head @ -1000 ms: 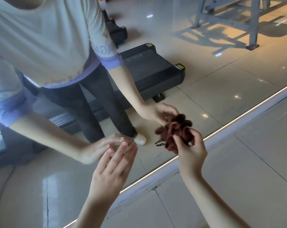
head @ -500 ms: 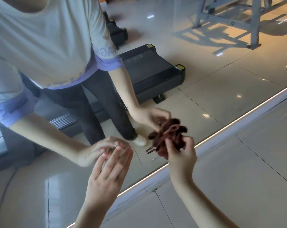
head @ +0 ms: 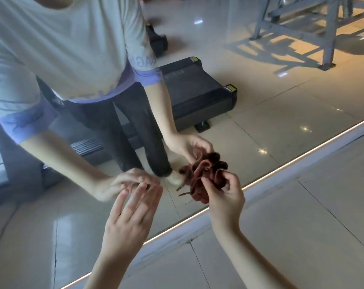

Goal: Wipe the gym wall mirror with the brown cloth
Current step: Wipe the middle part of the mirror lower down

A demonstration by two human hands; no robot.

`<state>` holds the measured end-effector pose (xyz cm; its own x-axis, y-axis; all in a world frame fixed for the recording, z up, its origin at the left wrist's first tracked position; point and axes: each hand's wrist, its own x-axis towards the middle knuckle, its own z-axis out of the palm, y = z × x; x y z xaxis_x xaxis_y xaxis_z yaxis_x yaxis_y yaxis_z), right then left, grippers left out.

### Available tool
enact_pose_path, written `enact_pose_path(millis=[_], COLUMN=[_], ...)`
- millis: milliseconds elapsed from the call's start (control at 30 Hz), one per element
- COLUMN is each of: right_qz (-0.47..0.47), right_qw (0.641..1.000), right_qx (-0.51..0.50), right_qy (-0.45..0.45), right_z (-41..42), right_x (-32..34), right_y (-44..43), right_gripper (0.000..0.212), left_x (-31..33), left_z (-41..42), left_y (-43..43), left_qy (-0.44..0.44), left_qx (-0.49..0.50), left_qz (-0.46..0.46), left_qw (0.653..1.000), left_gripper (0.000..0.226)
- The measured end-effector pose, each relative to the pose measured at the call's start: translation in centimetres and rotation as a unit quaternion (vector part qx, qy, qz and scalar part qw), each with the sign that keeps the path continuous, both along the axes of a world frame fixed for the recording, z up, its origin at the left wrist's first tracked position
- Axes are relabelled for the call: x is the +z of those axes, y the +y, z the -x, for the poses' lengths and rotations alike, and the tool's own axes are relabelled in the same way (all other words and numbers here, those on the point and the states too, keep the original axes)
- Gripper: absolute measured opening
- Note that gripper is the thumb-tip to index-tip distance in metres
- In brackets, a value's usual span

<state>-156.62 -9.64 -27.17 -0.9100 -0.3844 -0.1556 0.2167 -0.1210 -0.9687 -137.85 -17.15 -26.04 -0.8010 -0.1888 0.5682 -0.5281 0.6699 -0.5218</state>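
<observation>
The gym wall mirror (head: 281, 126) fills the upper part of the head view, down to a lit strip at its bottom edge. My right hand (head: 226, 201) pinches a bunched brown cloth (head: 201, 180) right at the glass near that edge. Loose threads hang from the cloth's left side. To the left of the cloth, my left hand (head: 131, 217) is held up with straight fingers, its fingertips close to the glass and holding nothing. Both hands and the cloth show again as reflections in the mirror.
The mirror's lit bottom strip (head: 291, 163) runs diagonally, with a pale skirting below it. Glossy floor tiles (head: 302, 236) lie on my side. In the reflection stand a person's body, a black treadmill (head: 197, 92) and a grey metal frame (head: 314, 24).
My right hand has drifted left and down along the mirror with the cloth, then settled. My left hand has stayed open beside it.
</observation>
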Motion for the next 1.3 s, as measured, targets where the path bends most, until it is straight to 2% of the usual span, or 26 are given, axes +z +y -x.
enact_pose_path(millis=[100,267,300,400,467,533,600,667,733,800,867,1000,1033,1133,1167,1233,1300], right_qz=[-0.006,0.000,0.009,0.032,0.020,0.000,-0.005,0.008,0.018,0.006,-0.007,0.021,0.022,0.017,0.011,0.004,0.019], right_qw=[0.997,0.982,0.986,0.993,0.989,0.986,0.977,0.970,0.980,0.983,0.982,0.949,0.950,0.978,0.978,0.960,0.926], right_qx=[-0.073,0.063,0.057,-0.062,-0.097,-0.082,-0.027,-0.018,-0.078,-0.120,-0.095,0.031,0.017,-0.082,-0.097,-0.066,0.018], right_qy=[0.037,0.177,0.159,0.096,0.111,0.146,0.212,0.241,0.184,0.137,0.162,0.314,0.311,0.191,0.185,0.271,0.378], right_z=[1.7,-0.2,0.6,3.5,3.9,2.9,2.2,3.7,6.5,8.4,8.2,8.4,9.5,12.5,12.6,11.7,10.6], right_x=[0.5,0.4,0.6,2.0,1.9,1.1,0.5,0.3,1.1,1.5,1.3,1.0,1.0,1.4,1.4,1.1,1.0], right_y=[-0.3,0.7,0.7,0.2,-0.2,-0.3,0.3,0.6,0.4,0.0,0.1,1.8,1.8,1.1,1.0,1.2,1.8], right_gripper=[0.030,0.033,0.034,0.032,0.027,0.024,0.026,0.029,0.030,0.030,0.029,0.034,0.034,0.028,0.026,0.024,0.020], left_x=[-0.2,0.7,0.7,0.2,-0.1,-0.4,-0.7,-1.0,-0.7,-0.5,-0.1,-0.1,-0.2,-0.5,-0.5,-0.6,-0.6], left_z=[1.0,3.6,3.8,3.7,3.8,4.1,4.2,4.3,4.8,6.1,7.9,10.3,10.4,10.6,10.7,10.9,11.1], left_y=[0.4,-0.3,-0.5,-0.9,-1.0,-1.1,-1.0,-0.8,-0.6,-0.6,-0.3,0.2,0.3,0.5,0.6,0.8,1.0], left_qy=[0.048,0.082,0.076,0.064,0.064,0.068,0.072,0.073,0.064,0.068,0.081,0.089,0.093,0.098,0.098,0.099,0.098], left_qx=[-0.005,-0.018,-0.016,-0.015,-0.010,-0.005,0.006,0.001,-0.005,-0.018,-0.037,-0.027,-0.023,-0.009,-0.003,0.011,0.019], left_qz=[0.008,0.021,0.024,0.032,0.034,0.038,0.038,0.007,-0.015,0.017,0.017,0.010,0.009,0.020,0.024,0.030,0.034], left_qw=[0.999,0.996,0.997,0.997,0.997,0.997,0.997,0.997,0.998,0.997,0.996,0.996,0.995,0.995,0.995,0.995,0.994], left_gripper=[0.056,0.067,0.070,0.072,0.074,0.079,0.083,0.078,0.076,0.076,0.071,0.064,0.065,0.069,0.072,0.074,0.071])
